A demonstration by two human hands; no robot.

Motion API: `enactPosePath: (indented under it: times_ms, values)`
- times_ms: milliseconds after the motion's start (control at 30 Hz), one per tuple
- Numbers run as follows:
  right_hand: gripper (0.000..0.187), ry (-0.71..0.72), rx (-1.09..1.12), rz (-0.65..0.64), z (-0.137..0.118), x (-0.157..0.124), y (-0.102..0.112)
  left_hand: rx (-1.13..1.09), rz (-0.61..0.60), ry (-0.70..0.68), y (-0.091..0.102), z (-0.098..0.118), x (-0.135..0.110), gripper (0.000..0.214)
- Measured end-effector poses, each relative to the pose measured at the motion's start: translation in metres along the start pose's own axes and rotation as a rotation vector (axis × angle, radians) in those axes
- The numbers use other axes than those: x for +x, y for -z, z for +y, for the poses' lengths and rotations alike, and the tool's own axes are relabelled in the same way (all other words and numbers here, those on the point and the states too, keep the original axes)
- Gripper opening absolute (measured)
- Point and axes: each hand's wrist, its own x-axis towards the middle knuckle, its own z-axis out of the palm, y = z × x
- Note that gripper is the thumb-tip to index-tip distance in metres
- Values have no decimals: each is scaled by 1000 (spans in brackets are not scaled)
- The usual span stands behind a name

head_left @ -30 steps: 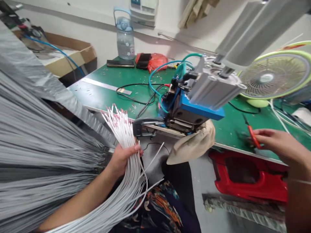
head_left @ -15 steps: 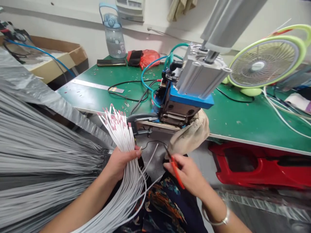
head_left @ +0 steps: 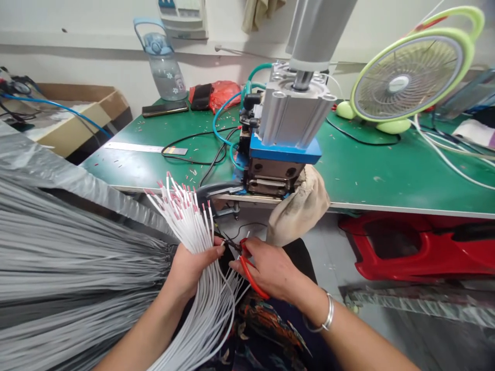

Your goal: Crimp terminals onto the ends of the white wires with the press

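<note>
My left hand (head_left: 195, 265) is closed around a thick bundle of white cables (head_left: 185, 221), whose upper ends show short pink or red wire tips. Between its thumb and fingertip a single short cable end sticks out sideways. In my right hand (head_left: 266, 265) are red-handled scissors (head_left: 253, 278), their dark blades spread and pointing left at that cable end. Whether the blades touch it, I cannot tell. A few loose cables (head_left: 237, 288) run beneath the scissors, and the bundle's lower part trails down over my lap.
A clamp press with a blue plate (head_left: 286, 149) stands at the green table's (head_left: 386, 175) front edge, a cloth bag (head_left: 299, 211) hanging beside it. Grey cables (head_left: 77, 257) fill the left side. A green fan (head_left: 410, 77), water bottle (head_left: 164, 67), ruler (head_left: 145, 148) and red stool (head_left: 386, 247) are around.
My right hand has moved left with the scissors, bringing the blades close to the left thumb. The left hand keeps its grip on the bundle. The whole view has shifted slightly.
</note>
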Motion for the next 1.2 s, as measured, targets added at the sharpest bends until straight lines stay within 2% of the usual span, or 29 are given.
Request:
enactPosePath:
  times_ms: [267, 533, 967, 1200]
  values:
    - [47, 54, -58, -21, 0, -2, 2, 117, -60, -86, 2, -3, -3, 16]
    - [47, 127, 50, -97, 1, -7, 3, 160, -57, -114, 7, -5, -4, 13]
    - [59, 59, 26, -14, 1, -8, -7, 155, -5, -120, 4, -10, -7, 17]
    - [57, 58, 88, -33, 3, -7, -12, 187, -19, -120, 4, -10, -7, 15]
